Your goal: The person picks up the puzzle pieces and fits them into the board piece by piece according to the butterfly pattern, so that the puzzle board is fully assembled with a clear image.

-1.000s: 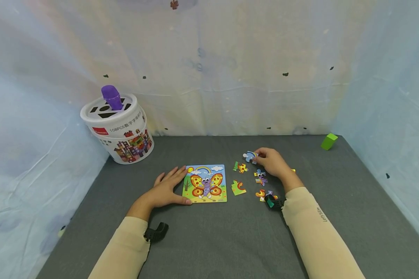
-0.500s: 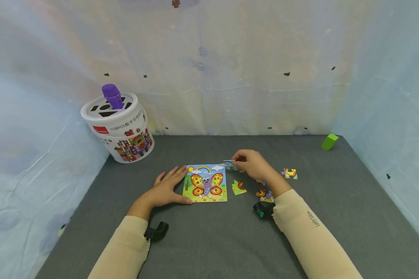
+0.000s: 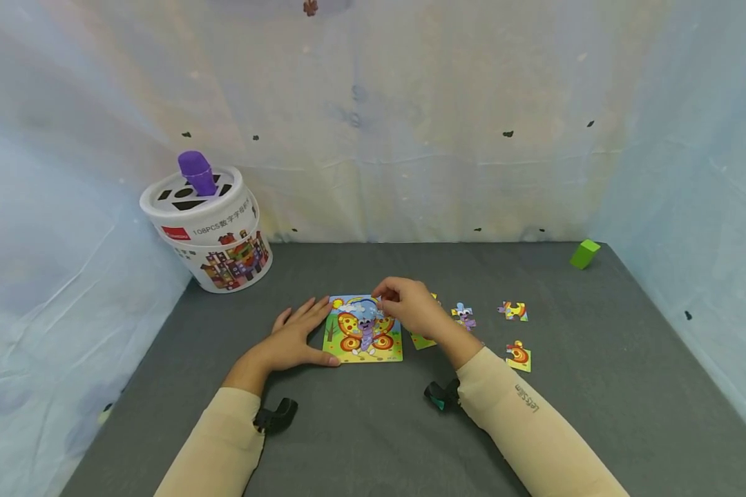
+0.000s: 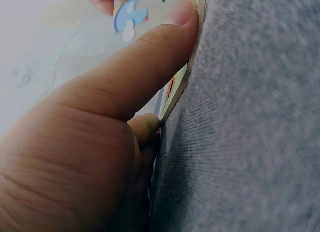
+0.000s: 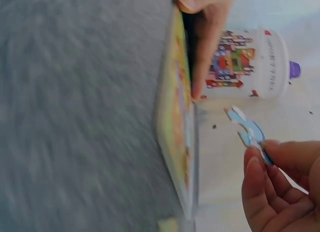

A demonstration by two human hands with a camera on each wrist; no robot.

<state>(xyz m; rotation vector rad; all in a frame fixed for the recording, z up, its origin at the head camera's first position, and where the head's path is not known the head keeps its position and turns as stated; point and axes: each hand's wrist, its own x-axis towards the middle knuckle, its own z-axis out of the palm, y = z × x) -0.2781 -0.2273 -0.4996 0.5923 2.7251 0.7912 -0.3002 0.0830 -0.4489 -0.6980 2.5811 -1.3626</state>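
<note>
My left hand (image 3: 293,339) lies with spread fingers along the left side of a square butterfly picture puzzle board (image 3: 351,353), its thumb at the near left corner. Between thumb and fingertips, my right hand (image 3: 413,307) pinches a blue jigsaw piece (image 5: 251,133) with part of a rainbow and a white cloud. In the right wrist view the piece is raised clear of the board; from the head it overlaps the board's upper half. To the right lie loose jigsaw pieces: a purple one with a face (image 3: 464,316), a yellow-red one (image 3: 514,311) and an orange-yellow one (image 3: 519,357).
Partly behind the right hand lies a green-yellow piece (image 3: 423,342). A white bucket (image 3: 214,241) with a purple block (image 3: 196,172) in its lid stands at the back left. One green block (image 3: 585,255) sits at the table's far right corner.
My right hand has carried the blue jigsaw piece leftward from among the loose pieces to over the board. Pieces at the right that its arm covered now show. The left hand stays put.
</note>
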